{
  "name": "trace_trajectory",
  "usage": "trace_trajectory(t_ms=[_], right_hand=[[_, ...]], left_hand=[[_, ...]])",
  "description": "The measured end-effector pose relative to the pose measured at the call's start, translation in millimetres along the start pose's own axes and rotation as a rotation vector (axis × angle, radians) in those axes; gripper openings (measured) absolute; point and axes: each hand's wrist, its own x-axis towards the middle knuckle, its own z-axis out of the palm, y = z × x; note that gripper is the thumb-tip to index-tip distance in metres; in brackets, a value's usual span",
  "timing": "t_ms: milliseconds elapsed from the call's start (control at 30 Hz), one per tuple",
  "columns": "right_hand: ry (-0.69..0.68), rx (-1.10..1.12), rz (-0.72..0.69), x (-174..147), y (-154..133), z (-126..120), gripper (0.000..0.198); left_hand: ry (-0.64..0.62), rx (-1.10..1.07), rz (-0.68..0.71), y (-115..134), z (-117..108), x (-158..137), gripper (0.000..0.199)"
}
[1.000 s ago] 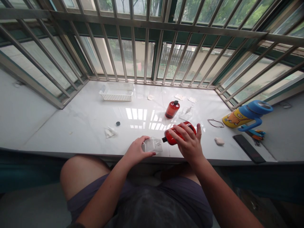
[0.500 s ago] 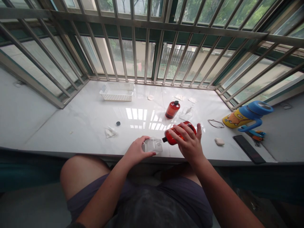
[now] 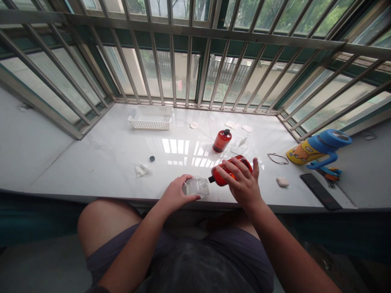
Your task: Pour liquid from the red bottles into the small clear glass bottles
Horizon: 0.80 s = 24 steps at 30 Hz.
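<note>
My left hand (image 3: 179, 191) is wrapped round a clear bottle (image 3: 198, 186), tipped on its side near the counter's front edge with its mouth toward the right. In my right hand (image 3: 242, 181) is a red bottle (image 3: 220, 177), tilted so that its black neck points left at the clear bottle's mouth. Whether liquid is flowing between them is too small to make out. Behind them a second red bottle (image 3: 222, 141) with a black cap stands upright, partly filled. A small dark cap (image 3: 152, 158) lies to the left.
A white basket (image 3: 150, 121) stands by the barred window. Clear plastic pieces (image 3: 142, 170) lie at left, a clear pump piece (image 3: 241, 143) behind the red bottles. At right are a bracelet (image 3: 277, 158), a white case (image 3: 282, 181), a black phone (image 3: 320, 191) and a blue-yellow flask (image 3: 317, 147).
</note>
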Motion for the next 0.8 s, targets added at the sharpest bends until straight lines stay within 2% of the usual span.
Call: trace_trajectory(t_ms=[267, 800], right_hand=[[0.007, 0.003, -0.021, 0.6, 1.1, -0.5, 0.062], [0.039, -0.010, -0.069, 8.2, 2.4, -2.7, 0.051]], left_hand=[[0.002, -0.002, 0.001, 0.0, 0.3, -0.1, 0.070], [-0.007, -0.011, -0.006, -0.1, -0.1, -0.4, 0.070]])
